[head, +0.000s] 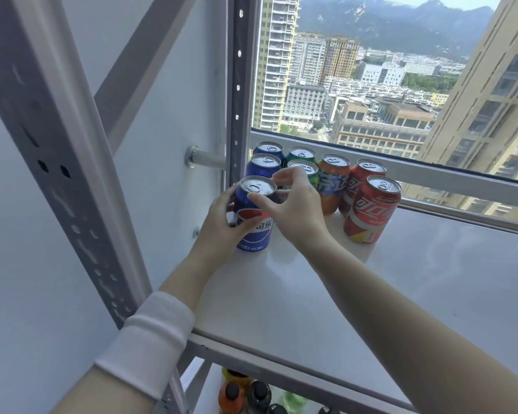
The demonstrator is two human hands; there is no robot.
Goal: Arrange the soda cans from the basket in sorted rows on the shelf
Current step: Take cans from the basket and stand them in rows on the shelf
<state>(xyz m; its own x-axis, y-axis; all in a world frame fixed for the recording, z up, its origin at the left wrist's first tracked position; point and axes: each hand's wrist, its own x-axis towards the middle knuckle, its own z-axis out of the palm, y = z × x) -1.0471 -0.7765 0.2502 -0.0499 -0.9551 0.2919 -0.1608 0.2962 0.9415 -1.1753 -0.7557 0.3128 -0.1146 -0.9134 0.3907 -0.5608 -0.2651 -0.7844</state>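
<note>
A blue Pepsi can [253, 231] stands upright at the front of the left row on the white shelf [311, 294]. My left hand [222, 225] wraps its lower side and my right hand [290, 204] pinches its top rim. Behind it stand two more blue cans [263, 165]. Two green cans [302, 155] form the row beside them, partly hidden by my right hand. An orange can [332, 183] stands further right. Two red cola cans [371, 209] make the rightmost row. The basket is out of view.
A grey perforated upright [57, 162] rises at the left, and a dark post [238, 85] stands behind the cans. A window rail [431, 174] runs along the shelf's back edge. Several bottles [245, 392] sit on the shelf below.
</note>
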